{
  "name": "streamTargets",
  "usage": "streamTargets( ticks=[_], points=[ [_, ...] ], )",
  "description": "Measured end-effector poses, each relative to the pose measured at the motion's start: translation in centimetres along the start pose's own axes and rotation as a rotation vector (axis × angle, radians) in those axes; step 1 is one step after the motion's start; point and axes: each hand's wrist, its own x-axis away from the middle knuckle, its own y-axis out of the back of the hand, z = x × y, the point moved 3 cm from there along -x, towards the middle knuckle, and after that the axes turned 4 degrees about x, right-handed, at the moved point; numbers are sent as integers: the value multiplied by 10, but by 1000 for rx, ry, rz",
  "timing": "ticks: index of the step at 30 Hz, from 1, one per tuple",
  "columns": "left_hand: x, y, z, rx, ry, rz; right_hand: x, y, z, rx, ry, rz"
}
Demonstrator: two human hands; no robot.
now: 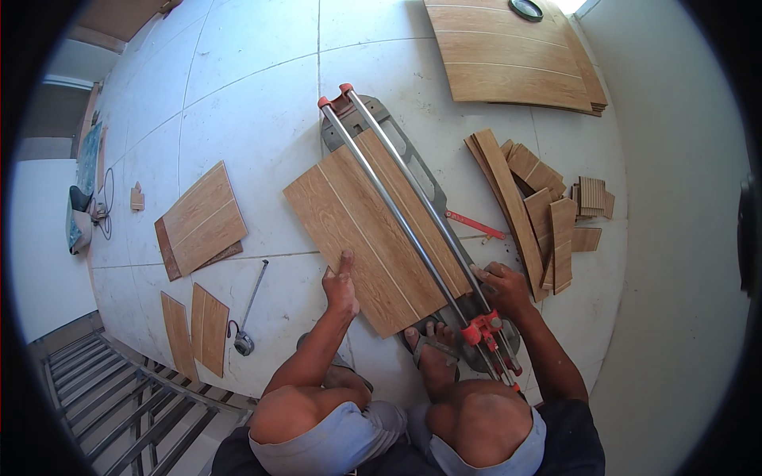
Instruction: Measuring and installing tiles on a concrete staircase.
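Observation:
A wood-look tile (337, 202) lies at a slant on a tile cutter, under its two steel rails (383, 193). The cutter's red carriage (481, 328) sits at the near end of the rails, close to my right foot. My left hand (341, 292) is closed on the tile's left edge, with one finger laid on the top face. At the tile's near right corner, beside the rail, my right hand (506, 287) has its fingers curled against the edge. Its fingertips are partly hidden. A red folding rule (475, 224) rests on the floor right of the cutter.
Cut tile strips (508, 214) and offcuts (591, 197) lie in a pile to the right. A stack of whole tiles (508, 59) stands at far right, bearing a round dark lid-like object (525, 9). Leftward are tile pieces (208, 226), a tape measure (244, 343) and a metal railing (135, 389).

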Motion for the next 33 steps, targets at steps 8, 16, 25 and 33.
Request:
streamTargets(
  ticks=[8,16,25,33],
  points=[
    [2,-3,-2,22,65,-19,1,-4,-2,28,29,3],
    [4,-9,-9,41,78,-39,-4,0,1,0,-59,41],
    [2,-7,-1,101,94,-56,34,9,-7,-470,-496,-130],
    [9,-13,-14,79,93,-85,252,6,7,-451,-1044,127]
  ],
)
